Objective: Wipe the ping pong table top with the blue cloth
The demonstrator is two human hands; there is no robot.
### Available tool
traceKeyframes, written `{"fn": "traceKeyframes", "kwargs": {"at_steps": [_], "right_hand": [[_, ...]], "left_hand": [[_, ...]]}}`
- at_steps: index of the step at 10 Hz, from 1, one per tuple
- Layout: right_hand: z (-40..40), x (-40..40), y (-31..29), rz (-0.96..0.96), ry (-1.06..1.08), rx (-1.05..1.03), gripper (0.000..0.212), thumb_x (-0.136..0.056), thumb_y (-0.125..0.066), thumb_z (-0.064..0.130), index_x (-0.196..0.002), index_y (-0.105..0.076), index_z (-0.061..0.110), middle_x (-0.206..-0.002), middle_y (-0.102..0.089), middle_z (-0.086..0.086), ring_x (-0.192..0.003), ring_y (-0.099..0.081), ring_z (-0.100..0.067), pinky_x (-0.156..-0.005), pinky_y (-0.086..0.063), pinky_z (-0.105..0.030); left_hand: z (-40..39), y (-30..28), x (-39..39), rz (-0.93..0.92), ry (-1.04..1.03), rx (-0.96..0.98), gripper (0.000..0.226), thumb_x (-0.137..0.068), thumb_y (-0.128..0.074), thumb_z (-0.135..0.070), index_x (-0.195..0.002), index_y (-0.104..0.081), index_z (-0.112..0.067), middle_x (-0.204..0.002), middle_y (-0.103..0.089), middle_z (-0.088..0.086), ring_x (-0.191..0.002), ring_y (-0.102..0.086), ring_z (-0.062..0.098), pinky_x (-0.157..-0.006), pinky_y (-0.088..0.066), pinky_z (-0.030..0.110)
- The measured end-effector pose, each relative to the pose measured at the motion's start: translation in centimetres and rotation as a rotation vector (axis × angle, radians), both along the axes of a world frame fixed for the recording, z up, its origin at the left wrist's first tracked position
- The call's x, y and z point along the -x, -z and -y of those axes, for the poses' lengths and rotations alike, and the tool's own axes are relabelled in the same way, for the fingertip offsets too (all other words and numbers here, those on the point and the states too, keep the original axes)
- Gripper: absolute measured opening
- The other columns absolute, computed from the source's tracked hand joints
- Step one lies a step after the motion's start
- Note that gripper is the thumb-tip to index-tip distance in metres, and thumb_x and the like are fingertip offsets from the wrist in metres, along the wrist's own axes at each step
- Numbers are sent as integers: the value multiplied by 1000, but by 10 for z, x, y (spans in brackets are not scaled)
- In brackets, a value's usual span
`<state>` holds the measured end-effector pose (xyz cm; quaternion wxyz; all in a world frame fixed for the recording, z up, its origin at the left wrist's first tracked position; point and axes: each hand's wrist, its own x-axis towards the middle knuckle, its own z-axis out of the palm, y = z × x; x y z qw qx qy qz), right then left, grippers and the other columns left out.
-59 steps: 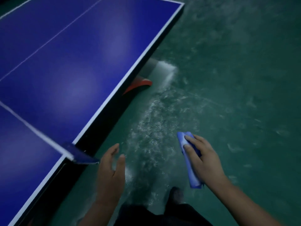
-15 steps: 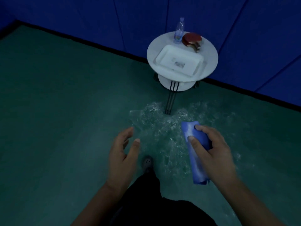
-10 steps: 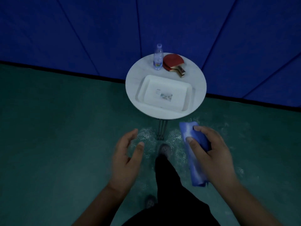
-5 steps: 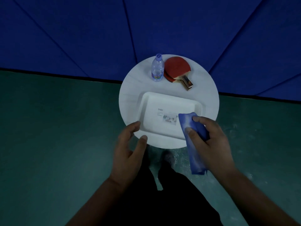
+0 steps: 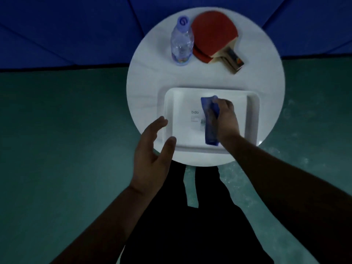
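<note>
My right hand (image 5: 225, 119) grips the folded blue cloth (image 5: 209, 128) and holds it over the middle of a white rectangular tray (image 5: 175, 103). The cloth hangs lengthwise along the hand, its far end poking out past my fingers. My left hand (image 5: 152, 149) hovers open at the tray's near left corner, fingers spread, holding nothing. The ping pong table is out of view.
The tray lies on a small round white side table (image 5: 144, 77). At the table's far side stand a clear water bottle (image 5: 182, 40) and red paddles (image 5: 215, 37), stacked. A blue padded wall (image 5: 76, 29) rises behind; green floor (image 5: 57, 149) surrounds.
I have turned away from the ping pong table and walked up to the round side table. My right hand has carried the cloth forward over the tray; my left hand stays open.
</note>
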<state>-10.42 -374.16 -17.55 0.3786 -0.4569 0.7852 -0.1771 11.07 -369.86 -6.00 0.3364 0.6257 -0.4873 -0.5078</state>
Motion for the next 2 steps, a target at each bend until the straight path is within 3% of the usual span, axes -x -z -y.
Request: {"fn": "traceKeyframes", "kwargs": {"at_steps": [1, 2], "right_hand": [[14, 1, 21, -5, -55, -106, 45, -104, -48, 36, -139, -49, 7, -140, -43, -13, -116, -55, -33, -103, -42, -36], [15, 7, 32, 30, -119, -112, 42, -100, -56, 21, -139, -51, 8, -148, -40, -14, -124, -51, -32, -104, -37, -29]], "left_hand": [[5, 3, 1, 15, 11, -22, 38, -88, -61, -35, -126, -55, -36, -139, -57, -4, -133, -50, 14, -111, -39, 40], [7, 5, 2, 7, -14, -20, 37, -88, -61, -35, -124, -55, -42, -140, -56, -3, -134, -49, 17, -111, -39, 42]]}}
